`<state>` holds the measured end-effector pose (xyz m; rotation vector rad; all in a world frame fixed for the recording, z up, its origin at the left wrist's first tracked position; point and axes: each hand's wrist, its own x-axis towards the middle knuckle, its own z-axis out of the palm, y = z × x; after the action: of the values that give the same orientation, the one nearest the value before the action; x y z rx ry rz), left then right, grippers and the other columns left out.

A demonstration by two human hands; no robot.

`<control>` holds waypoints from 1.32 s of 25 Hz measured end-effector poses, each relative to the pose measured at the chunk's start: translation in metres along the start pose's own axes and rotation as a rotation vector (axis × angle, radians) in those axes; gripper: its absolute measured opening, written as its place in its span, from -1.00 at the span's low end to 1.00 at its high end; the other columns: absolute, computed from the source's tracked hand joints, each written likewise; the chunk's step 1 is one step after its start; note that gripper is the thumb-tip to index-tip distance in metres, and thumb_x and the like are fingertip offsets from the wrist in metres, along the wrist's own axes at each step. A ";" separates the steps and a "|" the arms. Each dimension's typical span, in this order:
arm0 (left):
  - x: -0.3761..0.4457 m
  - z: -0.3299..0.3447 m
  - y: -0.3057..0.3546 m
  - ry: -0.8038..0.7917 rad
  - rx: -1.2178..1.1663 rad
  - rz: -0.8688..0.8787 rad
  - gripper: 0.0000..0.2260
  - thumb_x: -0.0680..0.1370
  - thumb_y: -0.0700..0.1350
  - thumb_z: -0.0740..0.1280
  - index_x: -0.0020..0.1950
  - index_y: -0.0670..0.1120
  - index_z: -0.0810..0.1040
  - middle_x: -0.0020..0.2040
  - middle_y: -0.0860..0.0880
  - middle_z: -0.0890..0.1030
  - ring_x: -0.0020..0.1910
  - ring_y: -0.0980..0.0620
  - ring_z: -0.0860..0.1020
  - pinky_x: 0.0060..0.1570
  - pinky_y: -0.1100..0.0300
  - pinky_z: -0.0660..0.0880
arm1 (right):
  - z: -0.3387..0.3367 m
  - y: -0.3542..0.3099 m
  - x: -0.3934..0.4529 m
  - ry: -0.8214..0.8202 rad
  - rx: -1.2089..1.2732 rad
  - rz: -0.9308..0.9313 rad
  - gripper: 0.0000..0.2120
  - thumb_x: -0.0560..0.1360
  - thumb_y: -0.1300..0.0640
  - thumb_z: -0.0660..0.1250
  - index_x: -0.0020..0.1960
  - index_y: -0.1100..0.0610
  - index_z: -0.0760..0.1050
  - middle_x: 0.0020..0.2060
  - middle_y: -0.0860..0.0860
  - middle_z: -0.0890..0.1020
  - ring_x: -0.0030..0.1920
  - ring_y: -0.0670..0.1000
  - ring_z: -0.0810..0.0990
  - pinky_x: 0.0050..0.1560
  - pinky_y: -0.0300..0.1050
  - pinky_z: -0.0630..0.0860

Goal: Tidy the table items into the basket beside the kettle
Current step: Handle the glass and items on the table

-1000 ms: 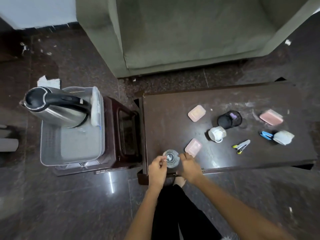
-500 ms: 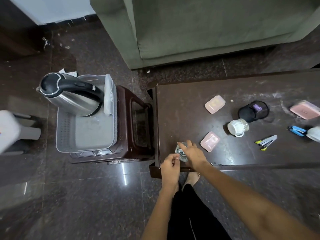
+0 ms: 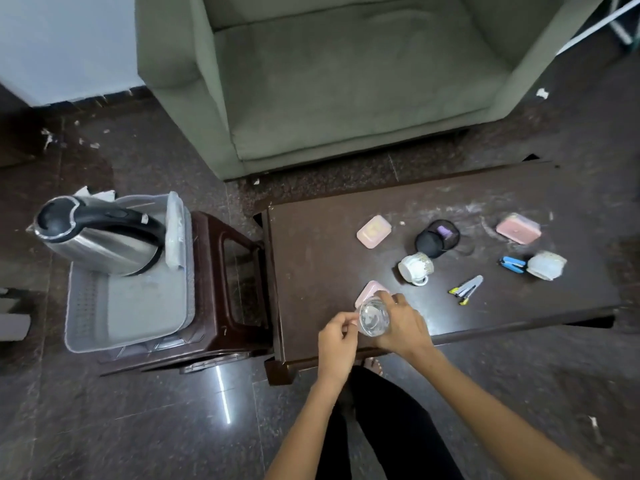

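Grey basket (image 3: 104,317) sits on a dark stool (image 3: 221,299) left of the desk (image 3: 311,258); steel kettle (image 3: 100,240) w/ black handle stands in its far end, a clear lid (image 3: 175,230) leans on edge along the right wall next to the kettle, rest of basket floor bare. Right hand (image 3: 403,323) is curled around a small clear glass (image 3: 373,316), fingers wrapped on its side, glass raised above the desk's near-left edge, tipped so its mouth faces up toward the camera; can't tell if anything is in it. Left hand (image 3: 337,337) is loosely closed, fingertips pinched at the glass's left rim, just touching it. Right behind the glass a pink soap-box piece (image 3: 370,292) lies flat on the desk, partly hidden by it. Further back: another pink box piece (image 3: 374,231), black mesh cup (image 3: 437,238) on its side, open end to the right, something purple inside. White teacup (image 3: 415,267) lies on its side, mouth facing left. Clips (image 3: 465,290) lie w/ long axis running near-left to far-right. Far right: pink box (image 3: 518,228), blue stapler (image 3: 512,265) touching a second white cup (image 3: 546,265), also tipped over.
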<state>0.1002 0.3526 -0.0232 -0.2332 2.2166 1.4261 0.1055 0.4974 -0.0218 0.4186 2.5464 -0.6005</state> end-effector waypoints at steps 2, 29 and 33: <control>0.002 0.025 0.018 -0.053 0.025 0.022 -0.81 0.51 -0.27 0.26 0.00 -0.10 0.64 -0.11 0.09 0.65 -0.20 0.26 0.55 -0.18 0.55 0.37 | -0.027 0.025 -0.008 0.053 0.031 0.067 -0.27 0.18 -0.09 0.49 0.28 -0.02 0.30 0.06 0.06 0.47 -0.05 0.21 0.60 -0.12 -0.04 0.49; 0.132 0.277 0.147 -0.052 -0.042 -0.120 -0.78 0.58 -0.21 0.24 0.21 -0.05 0.48 -0.06 0.08 0.60 -0.07 0.19 0.53 -0.12 0.53 0.37 | -0.135 0.262 0.187 -0.043 -0.016 0.134 -0.16 0.20 0.03 0.53 0.38 -0.01 0.22 0.20 0.13 0.41 0.06 0.20 0.57 0.00 0.02 0.55; 0.137 0.275 0.144 -0.033 -0.046 -0.121 -0.78 0.57 -0.24 0.23 0.20 -0.09 0.50 -0.05 0.06 0.61 -0.07 0.21 0.54 -0.12 0.54 0.37 | -0.127 0.268 0.193 -0.068 -0.063 0.106 -0.15 0.20 0.05 0.53 0.40 0.00 0.21 0.21 0.13 0.40 0.07 0.18 0.56 0.00 0.03 0.56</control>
<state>0.0098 0.6769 -0.0654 -0.3514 2.1075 1.4061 0.0006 0.8223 -0.1129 0.4990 2.4540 -0.4865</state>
